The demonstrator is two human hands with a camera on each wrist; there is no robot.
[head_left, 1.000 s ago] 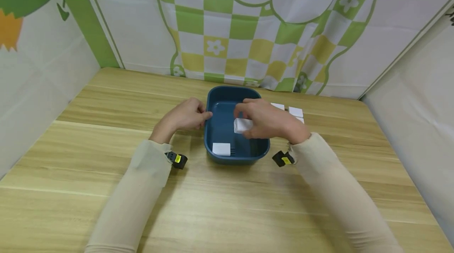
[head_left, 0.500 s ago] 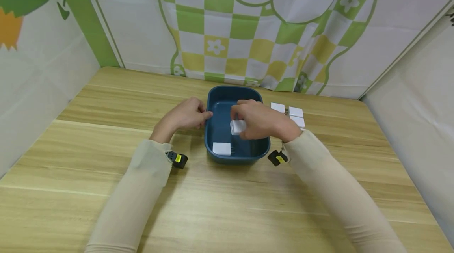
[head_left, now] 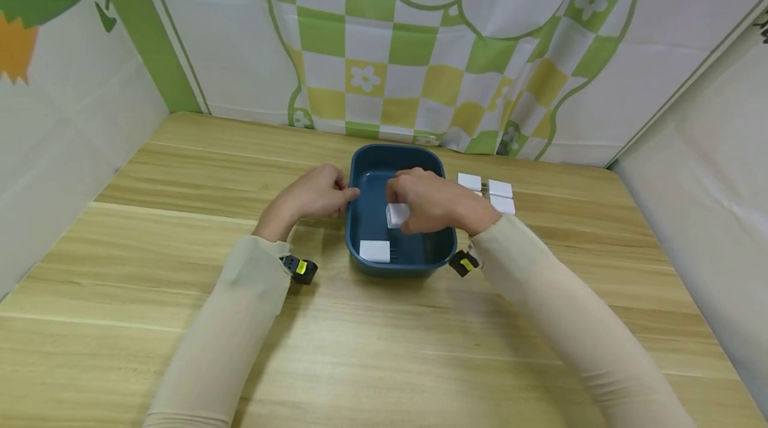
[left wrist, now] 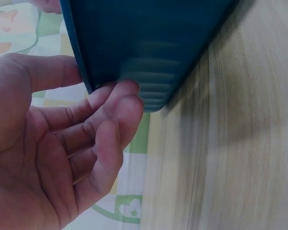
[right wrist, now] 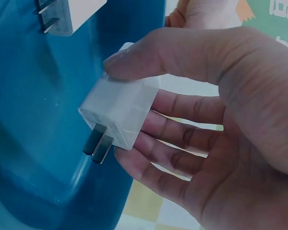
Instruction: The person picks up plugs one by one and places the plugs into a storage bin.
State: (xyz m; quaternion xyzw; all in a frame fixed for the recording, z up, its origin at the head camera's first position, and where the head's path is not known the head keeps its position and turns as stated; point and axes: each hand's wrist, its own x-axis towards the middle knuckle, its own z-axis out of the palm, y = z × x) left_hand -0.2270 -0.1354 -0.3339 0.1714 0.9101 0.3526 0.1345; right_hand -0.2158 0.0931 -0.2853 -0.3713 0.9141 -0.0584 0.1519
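Note:
My right hand [head_left: 429, 200] is over the blue bin [head_left: 401, 271] and pinches a white charger plug [right wrist: 117, 105] between thumb and fingers. Two metal prongs stick out of the plug's end in the right wrist view. Another white charger plug [head_left: 375, 251] lies on the bin floor in the near left corner, prongs pointing right. At the bin's left wall, my left hand [head_left: 318, 195] pinches the rim, thumb on the inner side and curled fingers against the outside, as the left wrist view [left wrist: 62, 129] shows.
Several more white charger plugs [head_left: 501, 189] lie on the wooden table [head_left: 384, 348] just right of the bin, partly behind the right hand. A patterned curtain [head_left: 414, 81] hangs along the table's back edge.
My right hand has shifted a little left within the bin, carrying the charger plug, and the plugs on the table show more. My left hand stays at the rim.

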